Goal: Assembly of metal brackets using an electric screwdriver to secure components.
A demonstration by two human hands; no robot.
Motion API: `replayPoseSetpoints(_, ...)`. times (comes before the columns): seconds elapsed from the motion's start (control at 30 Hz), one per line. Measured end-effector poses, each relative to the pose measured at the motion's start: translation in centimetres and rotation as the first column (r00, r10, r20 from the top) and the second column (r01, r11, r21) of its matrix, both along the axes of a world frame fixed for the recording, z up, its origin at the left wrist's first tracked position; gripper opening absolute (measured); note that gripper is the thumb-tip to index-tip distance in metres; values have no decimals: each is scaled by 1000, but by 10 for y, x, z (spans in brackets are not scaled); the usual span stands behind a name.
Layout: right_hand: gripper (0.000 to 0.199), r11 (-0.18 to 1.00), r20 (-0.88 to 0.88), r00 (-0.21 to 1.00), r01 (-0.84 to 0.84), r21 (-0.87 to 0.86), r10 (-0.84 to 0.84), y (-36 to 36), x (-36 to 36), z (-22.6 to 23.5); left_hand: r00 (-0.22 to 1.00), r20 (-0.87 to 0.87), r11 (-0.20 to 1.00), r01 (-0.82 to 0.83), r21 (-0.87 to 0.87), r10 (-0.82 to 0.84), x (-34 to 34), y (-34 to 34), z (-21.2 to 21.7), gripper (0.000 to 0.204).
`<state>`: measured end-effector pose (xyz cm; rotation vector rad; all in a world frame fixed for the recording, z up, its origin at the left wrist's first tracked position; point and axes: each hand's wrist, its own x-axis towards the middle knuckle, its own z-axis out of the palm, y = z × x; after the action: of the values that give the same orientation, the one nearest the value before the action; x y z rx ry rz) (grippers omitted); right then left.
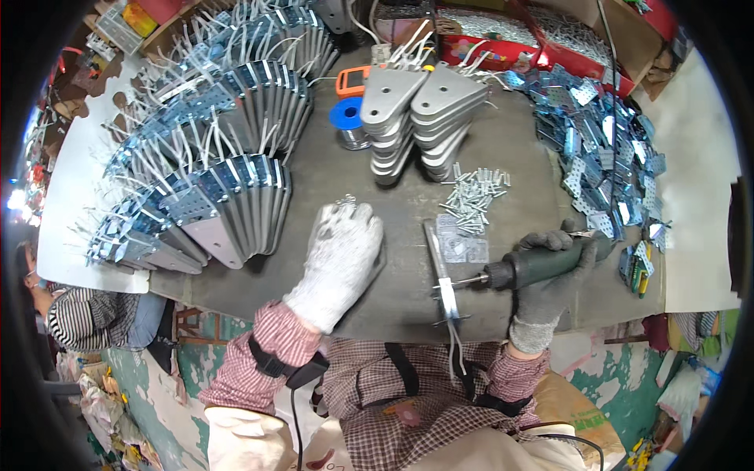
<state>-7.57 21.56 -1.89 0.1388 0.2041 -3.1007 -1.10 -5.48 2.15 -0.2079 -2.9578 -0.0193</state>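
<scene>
Power screwdriver [542,265] is over the tabletop [408,310], grasped in the grip of the grey-gloved right hand [559,290]. White-gloved left hand [339,250]: grip state cannot be told. Slim metal piece [445,289] lies between the hands; driver's bit points at it, contact unclear. Small metal bits [345,201] sit at the left fingertips.
</scene>
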Motion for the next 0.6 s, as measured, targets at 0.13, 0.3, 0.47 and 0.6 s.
replayPoseSetpoints(0.13,35,999,28,999,22,43,-24,-1,-1,2,997,-50,668,79,740,-63,33,32,-6,27)
replayPoseSetpoints(0.3,32,998,70,996,56,7,-56,0,-1,3,993,-103,510,116,852,-55,47,55,-23,33)
replayPoseSetpoints(0.47,30,998,73,996,51,41,-54,2,0,2,960,-231,596,279,753,-157,45,50,-38,42)
replayPoseSetpoints(0.6,30,998,87,995,52,44,-55,4,-1,-3,951,-263,642,304,704,-162,44,52,-41,41)
